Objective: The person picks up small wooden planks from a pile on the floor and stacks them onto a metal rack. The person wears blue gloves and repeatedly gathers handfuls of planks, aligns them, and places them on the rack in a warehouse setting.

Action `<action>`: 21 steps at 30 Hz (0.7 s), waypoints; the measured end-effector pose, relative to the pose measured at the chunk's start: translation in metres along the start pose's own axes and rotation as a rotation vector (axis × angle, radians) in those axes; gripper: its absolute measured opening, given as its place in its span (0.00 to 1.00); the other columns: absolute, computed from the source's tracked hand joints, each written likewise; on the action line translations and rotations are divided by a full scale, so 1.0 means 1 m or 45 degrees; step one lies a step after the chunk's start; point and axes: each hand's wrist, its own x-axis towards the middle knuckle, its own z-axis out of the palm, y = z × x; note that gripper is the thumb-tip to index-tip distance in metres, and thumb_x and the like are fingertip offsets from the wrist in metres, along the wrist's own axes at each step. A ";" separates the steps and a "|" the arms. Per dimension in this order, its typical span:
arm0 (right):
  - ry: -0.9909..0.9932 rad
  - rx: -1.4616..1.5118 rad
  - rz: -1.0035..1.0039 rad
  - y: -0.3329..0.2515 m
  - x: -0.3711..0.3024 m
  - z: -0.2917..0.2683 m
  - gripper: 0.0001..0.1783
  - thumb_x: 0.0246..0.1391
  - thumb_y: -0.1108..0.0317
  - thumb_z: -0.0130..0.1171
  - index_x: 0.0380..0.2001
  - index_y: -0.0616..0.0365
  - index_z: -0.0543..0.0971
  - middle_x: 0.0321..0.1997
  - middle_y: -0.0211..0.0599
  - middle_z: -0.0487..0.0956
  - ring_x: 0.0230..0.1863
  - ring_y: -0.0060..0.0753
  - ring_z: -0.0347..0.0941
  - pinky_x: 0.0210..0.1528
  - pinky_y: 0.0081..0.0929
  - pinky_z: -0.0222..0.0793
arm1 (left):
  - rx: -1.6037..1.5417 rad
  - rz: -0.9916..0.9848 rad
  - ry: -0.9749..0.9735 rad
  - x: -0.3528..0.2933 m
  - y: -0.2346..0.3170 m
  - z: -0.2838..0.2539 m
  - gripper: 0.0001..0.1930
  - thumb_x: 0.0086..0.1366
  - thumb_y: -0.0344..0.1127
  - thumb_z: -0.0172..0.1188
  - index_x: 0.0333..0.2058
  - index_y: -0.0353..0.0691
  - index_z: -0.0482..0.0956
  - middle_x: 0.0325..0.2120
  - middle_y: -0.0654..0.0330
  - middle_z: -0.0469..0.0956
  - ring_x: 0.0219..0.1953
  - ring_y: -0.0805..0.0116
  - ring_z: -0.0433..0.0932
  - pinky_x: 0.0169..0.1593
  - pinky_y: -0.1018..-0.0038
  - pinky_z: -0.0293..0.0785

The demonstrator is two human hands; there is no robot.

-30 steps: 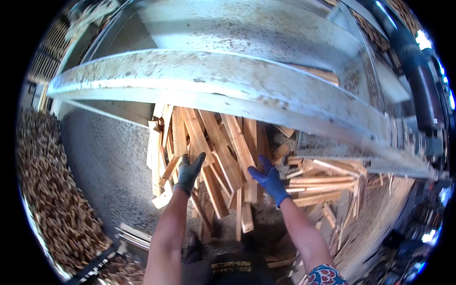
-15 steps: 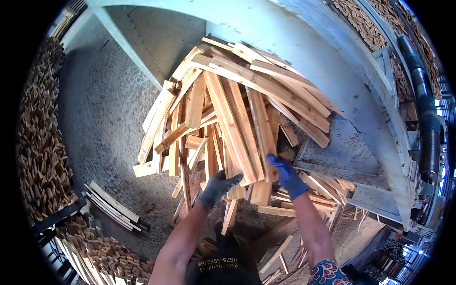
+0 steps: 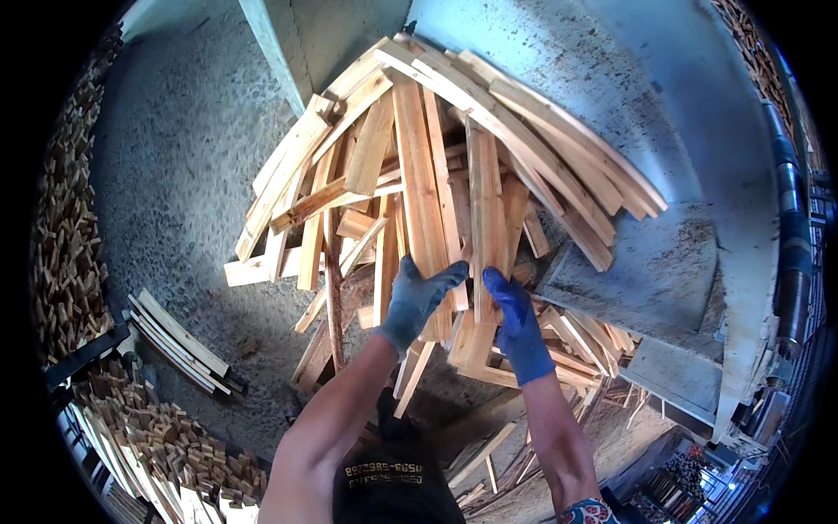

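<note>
Head view: left hand (image 3: 415, 306) and right hand (image 3: 519, 332) set at the near ends of two long boards

Nearest, a dark garment (image 3: 393, 480) is seen at the lower edge, with a patterned sleeve (image 3: 589, 513) to its right. Both hands are gloved, the left in grey-green, the right in blue. The left hand is laid across the near end of the left board (image 3: 416, 175), thumb and fingers spread apart. The right hand is placed along the right edge of the right board (image 3: 485, 192), its thumb pointed forward. Whether either board is gripped cannot be told, as the undersides are hidden. Both boards are lying lengthwise within a loose pile of boards (image 3: 524, 157), directly ahead. Shorter sticks (image 3: 580, 345) are heaped just beyond the right hand's outer side. To the left, pale strips (image 3: 179, 345) are laid together on the rough floor (image 3: 192, 201), near stacked wood pieces (image 3: 175, 445). Farther out, the pile is backed by a pale panel (image 3: 559, 79); more stacked wood (image 3: 65, 227) is seen at the far left, and a dark cylinder (image 3: 793, 253) at the far right.
</note>
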 end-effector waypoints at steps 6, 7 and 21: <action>0.184 -0.182 0.384 0.010 -0.154 0.033 0.23 0.52 0.56 0.59 0.45 0.62 0.75 0.41 0.35 0.77 0.42 0.26 0.73 0.42 0.26 0.70 | 0.410 0.012 0.282 -0.161 -0.001 0.021 0.27 0.52 0.26 0.67 0.49 0.31 0.64 0.42 0.54 0.75 0.43 0.67 0.77 0.48 0.73 0.76; 0.200 -0.193 0.514 0.005 -0.181 0.045 0.22 0.50 0.60 0.61 0.45 0.61 0.74 0.38 0.30 0.76 0.38 0.20 0.71 0.39 0.25 0.70 | 0.318 0.080 0.318 -0.195 -0.002 0.023 0.29 0.51 0.29 0.69 0.49 0.31 0.65 0.40 0.54 0.76 0.42 0.68 0.76 0.45 0.74 0.77; -0.279 -0.416 0.772 0.008 -0.333 0.175 0.38 0.46 0.63 0.64 0.58 0.64 0.60 0.50 0.42 0.72 0.49 0.31 0.69 0.53 0.26 0.65 | 0.499 -0.218 0.740 -0.444 -0.007 -0.030 0.33 0.52 0.39 0.69 0.51 0.29 0.63 0.40 0.52 0.75 0.41 0.71 0.75 0.44 0.73 0.75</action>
